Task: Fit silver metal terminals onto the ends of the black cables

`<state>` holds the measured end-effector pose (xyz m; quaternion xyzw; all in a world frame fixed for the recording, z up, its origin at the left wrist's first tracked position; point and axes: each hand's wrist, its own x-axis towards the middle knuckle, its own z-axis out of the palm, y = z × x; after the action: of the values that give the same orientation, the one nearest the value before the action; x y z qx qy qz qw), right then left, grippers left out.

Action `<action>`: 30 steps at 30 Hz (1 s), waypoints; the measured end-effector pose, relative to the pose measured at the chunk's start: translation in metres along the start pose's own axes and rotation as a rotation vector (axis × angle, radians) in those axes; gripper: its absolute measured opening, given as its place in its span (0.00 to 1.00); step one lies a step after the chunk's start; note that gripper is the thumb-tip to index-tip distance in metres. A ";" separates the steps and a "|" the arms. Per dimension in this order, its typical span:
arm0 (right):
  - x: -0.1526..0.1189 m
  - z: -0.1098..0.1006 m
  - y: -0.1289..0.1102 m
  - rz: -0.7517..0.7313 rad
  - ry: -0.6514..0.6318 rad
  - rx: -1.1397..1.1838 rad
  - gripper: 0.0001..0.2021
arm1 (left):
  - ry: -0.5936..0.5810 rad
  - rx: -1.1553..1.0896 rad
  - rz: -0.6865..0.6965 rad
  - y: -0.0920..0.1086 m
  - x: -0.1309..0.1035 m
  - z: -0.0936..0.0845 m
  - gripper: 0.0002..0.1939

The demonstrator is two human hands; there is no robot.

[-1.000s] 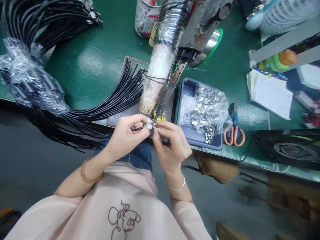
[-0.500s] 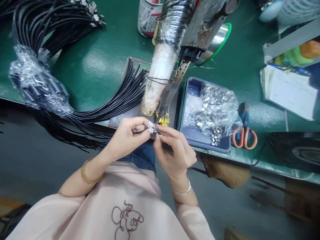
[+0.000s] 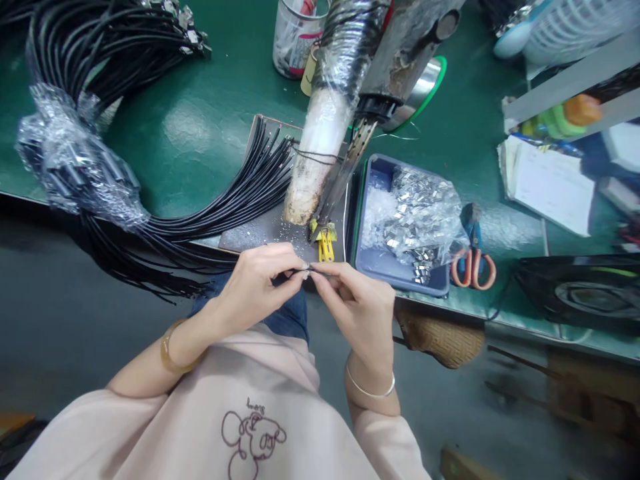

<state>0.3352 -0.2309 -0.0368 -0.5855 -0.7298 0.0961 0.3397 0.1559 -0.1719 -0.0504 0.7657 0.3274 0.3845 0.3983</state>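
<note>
My left hand (image 3: 263, 280) and my right hand (image 3: 353, 300) meet fingertip to fingertip just off the table's front edge. Both are pinched on a thin dark piece that looks like a black cable end; its tip is too small to make out. Above them a yellow clip (image 3: 326, 245) sits below the metal nozzle (image 3: 350, 167) of a heat tool. Beside the nozzle slants a white, plastic-wrapped tube (image 3: 314, 150). A bundle of black cables (image 3: 220, 217) fans out on a grey board (image 3: 257, 237) to the left.
A blue tray (image 3: 400, 273) with bagged small metal parts lies to the right, then orange-handled scissors (image 3: 473, 257). Plastic-wrapped cables (image 3: 80, 153) lie far left. A cup of tools (image 3: 295, 40) stands at the back; papers (image 3: 550, 183) and a black device (image 3: 585, 297) are far right.
Both hands have moved slightly down, away from the nozzle and yellow clip. The white piece at the left fingertips no longer shows. The view has turned a little, shifting the right-side objects left.
</note>
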 end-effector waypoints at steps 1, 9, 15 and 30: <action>0.001 0.002 0.000 -0.046 0.013 -0.028 0.03 | -0.004 -0.007 -0.013 0.000 -0.001 0.000 0.08; -0.010 0.006 0.005 -0.124 0.222 -0.069 0.05 | -0.272 -0.661 -0.540 -0.003 -0.007 -0.016 0.09; -0.001 -0.038 0.047 0.313 0.224 -0.228 0.13 | -0.309 -0.895 -0.635 -0.014 -0.006 -0.023 0.10; 0.007 -0.024 0.027 0.334 0.336 0.155 0.07 | 0.091 -0.532 -0.431 -0.003 0.002 0.005 0.08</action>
<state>0.3710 -0.2228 -0.0307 -0.6779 -0.5468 0.1081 0.4795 0.1605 -0.1709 -0.0547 0.5302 0.3872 0.3971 0.6413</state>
